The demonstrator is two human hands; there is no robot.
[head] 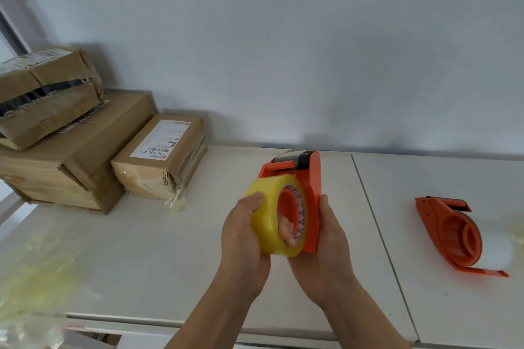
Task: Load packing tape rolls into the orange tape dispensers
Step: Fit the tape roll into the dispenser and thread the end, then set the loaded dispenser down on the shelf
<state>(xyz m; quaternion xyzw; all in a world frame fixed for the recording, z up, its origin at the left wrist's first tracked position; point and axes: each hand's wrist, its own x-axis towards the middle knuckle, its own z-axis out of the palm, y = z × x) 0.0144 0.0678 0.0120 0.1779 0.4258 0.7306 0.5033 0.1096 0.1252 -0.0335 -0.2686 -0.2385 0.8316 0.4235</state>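
Mid-load over the white table. Left hand is clamped around the yellowish clear tape roll, thumb on the outer wrap, fingertip hooked through the core. Right hand grips the orange dispenser by its side plate. Roll sits at the hub, apparently not fully seated. Keep the core square to the hub, push straight on, brace the plate. Second dispenser lies empty, well apart on the right.
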